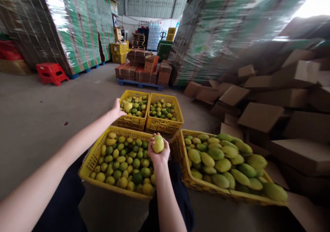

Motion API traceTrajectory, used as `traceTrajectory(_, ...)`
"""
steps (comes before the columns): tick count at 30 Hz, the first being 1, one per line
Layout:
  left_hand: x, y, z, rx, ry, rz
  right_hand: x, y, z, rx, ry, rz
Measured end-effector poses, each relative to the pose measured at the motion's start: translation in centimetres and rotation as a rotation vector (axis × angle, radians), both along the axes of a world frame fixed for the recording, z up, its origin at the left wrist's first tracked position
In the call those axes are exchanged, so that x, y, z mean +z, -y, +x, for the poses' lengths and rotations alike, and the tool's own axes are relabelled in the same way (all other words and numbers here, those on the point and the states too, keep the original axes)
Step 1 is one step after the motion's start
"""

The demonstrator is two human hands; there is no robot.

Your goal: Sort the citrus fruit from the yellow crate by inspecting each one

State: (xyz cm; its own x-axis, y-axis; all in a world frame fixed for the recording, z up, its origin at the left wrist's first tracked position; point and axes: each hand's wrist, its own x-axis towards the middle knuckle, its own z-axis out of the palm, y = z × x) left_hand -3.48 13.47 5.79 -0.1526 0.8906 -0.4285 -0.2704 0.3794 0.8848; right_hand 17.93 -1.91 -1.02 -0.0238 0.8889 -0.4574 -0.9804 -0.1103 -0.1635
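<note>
My right hand [159,152] is closed around a yellow-green lemon [158,144], held above the right side of the front yellow crate [113,186]. That crate holds many green and yellow lemons [123,166]. My left hand [118,109] reaches out to the near left side of the back left crate [131,122], fingers apart and thumb stretched out. Just beyond its fingers is a larger-looking yellow lemon [128,106]; whether it lies on the other fruit or is in the air I cannot tell. The back right crate [161,126] also contains lemons.
On the right stands a yellow crate [188,172] heaped with green-yellow fruit. Loose cardboard boxes [260,117] pile up beyond it. Ahead, a blue pallet [140,84] carries stacked flat cartons. A red stool [52,74] stands left, near wrapped green stacks [79,29].
</note>
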Motion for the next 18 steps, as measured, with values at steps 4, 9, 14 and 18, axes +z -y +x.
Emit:
traceTrajectory(4,-0.4,3.0,-2.1,-0.138,-0.019,0.167,-0.1,-0.3,-0.6,0.034,0.037,-0.078)
traceTrajectory(9,-9.6,13.7,-5.4,-0.865,-0.495,-0.164,-2.0,-1.0,-3.2,0.142,0.150,-0.168)
traceTrajectory(14,-10.6,17.8,-5.6,-0.776,-0.876,0.361,-5.9,-0.7,-7.1,0.390,0.294,-0.427)
traceTrajectory(18,-6.9,17.7,-4.6,-0.647,-0.794,0.485,-9.0,3.5,-9.9,0.458,0.347,-0.607)
